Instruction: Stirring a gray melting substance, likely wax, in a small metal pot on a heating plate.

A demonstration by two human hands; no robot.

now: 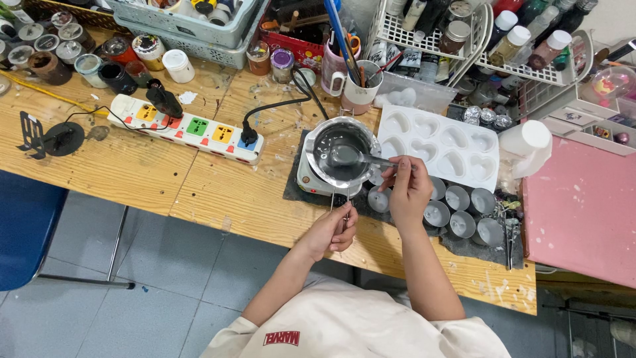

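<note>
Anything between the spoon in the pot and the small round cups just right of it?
Nothing visible. The spoon, held by the right hand, lies in the pot; the round cups sit right beside the pot, with only that hand over the gap.

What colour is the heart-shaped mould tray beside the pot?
White. The mould tray shows clearly in the head view, right of the metal pot.

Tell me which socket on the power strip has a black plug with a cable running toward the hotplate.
The blue-faced socket at the right end of the power strip holds that black plug. The green and yellow sockets beside it sit empty; a separate black adapter occupies the left end.
</note>
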